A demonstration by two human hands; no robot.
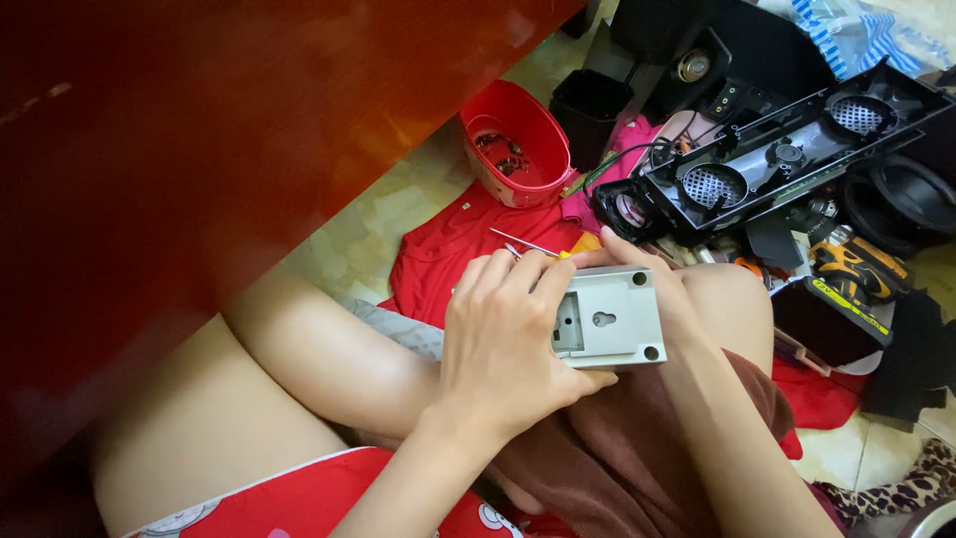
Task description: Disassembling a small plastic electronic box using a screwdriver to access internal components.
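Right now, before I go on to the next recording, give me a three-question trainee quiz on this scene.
1. True or false: both hands touch the grey box.
2. What colour is the bowl on the floor?
3. The left hand lies: A) over the box's left end B) on the cordless drill C) in the bowl.

Key: 1 true, the right hand holds its far side; 2 red; 3 A.

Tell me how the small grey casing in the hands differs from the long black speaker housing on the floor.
The grey casing is small, boxy and pale; the black housing is long, dark and much larger. The grey casing is held over the lap by the left hand and right hand; the black housing lies untouched among parts. The grey casing has a keyhole slot; the black housing has round mesh grilles. Both look like plastic shells.
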